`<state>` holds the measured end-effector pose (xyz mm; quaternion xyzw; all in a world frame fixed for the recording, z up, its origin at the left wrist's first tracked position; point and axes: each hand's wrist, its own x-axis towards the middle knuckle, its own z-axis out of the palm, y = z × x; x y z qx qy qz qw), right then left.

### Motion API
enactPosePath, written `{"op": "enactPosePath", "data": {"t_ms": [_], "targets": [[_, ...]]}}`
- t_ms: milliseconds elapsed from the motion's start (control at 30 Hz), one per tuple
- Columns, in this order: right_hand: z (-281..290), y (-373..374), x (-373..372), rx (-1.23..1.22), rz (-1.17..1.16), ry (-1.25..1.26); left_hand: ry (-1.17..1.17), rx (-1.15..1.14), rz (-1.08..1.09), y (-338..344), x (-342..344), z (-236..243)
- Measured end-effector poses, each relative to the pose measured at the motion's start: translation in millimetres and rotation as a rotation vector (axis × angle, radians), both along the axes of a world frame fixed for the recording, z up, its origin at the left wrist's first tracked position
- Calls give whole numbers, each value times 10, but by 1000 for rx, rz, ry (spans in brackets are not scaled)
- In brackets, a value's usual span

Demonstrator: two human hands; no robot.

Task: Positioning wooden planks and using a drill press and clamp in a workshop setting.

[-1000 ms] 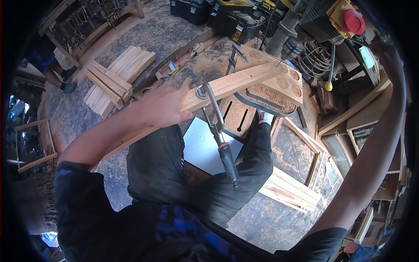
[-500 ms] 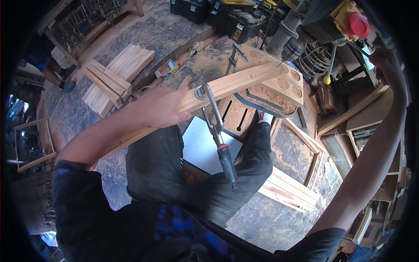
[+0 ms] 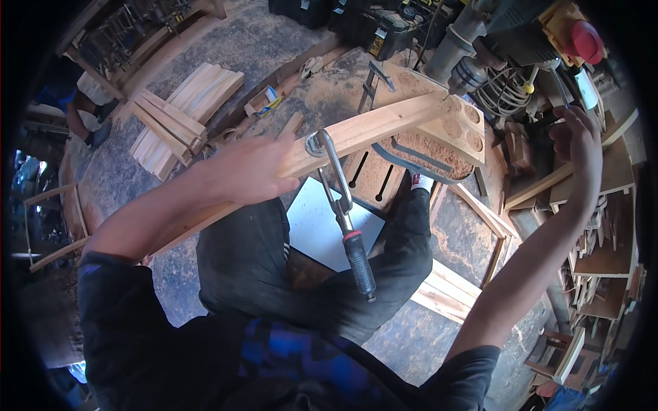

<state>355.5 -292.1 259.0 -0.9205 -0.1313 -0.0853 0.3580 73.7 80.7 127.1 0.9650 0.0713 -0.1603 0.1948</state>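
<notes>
My left hand (image 3: pixel 257 168) is closed around a long wooden board (image 3: pixel 370 130) that slopes up to the right. A metal clamp (image 3: pixel 336 171) with a dark ribbed handle is fixed on the board just beside my fingers. The board's far end lies on a wooden table (image 3: pixel 473 127) with round recesses, close to the chuck (image 3: pixel 467 74) of a drill press. Out to the right, my right hand (image 3: pixel 579 140) is raised with curled fingers at the end of a thin drill press lever (image 3: pixel 563 90). Whether the bit touches the board is hard to see.
Stacked wooden strips (image 3: pixel 188 113) lie on the floor at far left, near another person's legs (image 3: pixel 86 120). A white panel (image 3: pixel 329 222) rests between my legs. Coiled cable (image 3: pixel 507 96) hangs behind the press. Shelves of offcuts (image 3: pixel 603 253) stand at right.
My right hand has come down and inward with the lever, which now points more steeply down. My left hand keeps its place on the board. The view has shifted slightly.
</notes>
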Motion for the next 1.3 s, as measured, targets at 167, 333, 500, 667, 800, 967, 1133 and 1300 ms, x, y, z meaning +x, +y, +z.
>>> {"op": "enactPosePath", "data": {"t_ms": [167,333,500,667,800,967,1133,1300], "targets": [[-537,146,58,240,52,-66,26,-37,-1,4,18,32],[-1023,185,398,451,62,-124,55,-21,1,3,39,51],[-1265,264,793,579,136,-71,72,-18,20,9,45,49],[-1354,392,1160,531,36,-60,53,-44,8,22,61,39],[-1379,401,1559,439,20,-112,80,-42,14,20,77,53],[-1361,369,2157,256,6,-178,93,-32,-20,31,95,67],[-1385,313,2348,81,-89,-299,76,-14,10,21,95,25],[-1417,298,1968,39,-77,-201,81,-2,22,8,45,-1]]}}
